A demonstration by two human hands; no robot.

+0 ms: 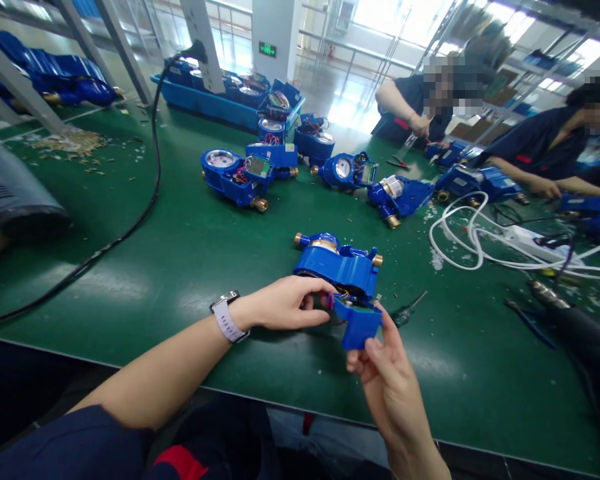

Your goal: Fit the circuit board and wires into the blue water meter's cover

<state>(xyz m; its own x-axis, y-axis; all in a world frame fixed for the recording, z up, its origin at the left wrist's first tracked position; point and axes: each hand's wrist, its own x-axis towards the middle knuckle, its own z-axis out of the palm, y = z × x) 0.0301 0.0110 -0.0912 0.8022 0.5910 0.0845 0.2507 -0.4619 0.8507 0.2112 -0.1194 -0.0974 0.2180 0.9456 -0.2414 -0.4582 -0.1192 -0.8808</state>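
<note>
Gripping a small blue plastic cover (359, 325) between fingertips, right hand (385, 373) at six o'clock of the blue water meter (339, 267); left hand (285, 303) closed at nine o'clock on the meter's near edge, fingers by the coloured wires (341, 295) joining cover and body. Resting on the green table mat (180, 240), just ahead of both hands.

Likely heavy for its size: brass threaded ends (377, 261) poking out at three and nine o'clock, metal under a stiff moulded shell. Best held by the thick blue housing, not the cover. Cover light, rigid, smooth, boxy with square corners. Wires thin and soft, probably easy to tear loose; glass dial face likely fragile.

Small screwdriver (405, 311) at three o'clock, near the right hand. Dark hot-air gun (577, 333) further out that way. More meters (235, 175) at eleven to one o'clock, white cable (460, 233) looped at two o'clock, black cord (130, 227) across at ten. Other people's hands working at the far edge.
</note>
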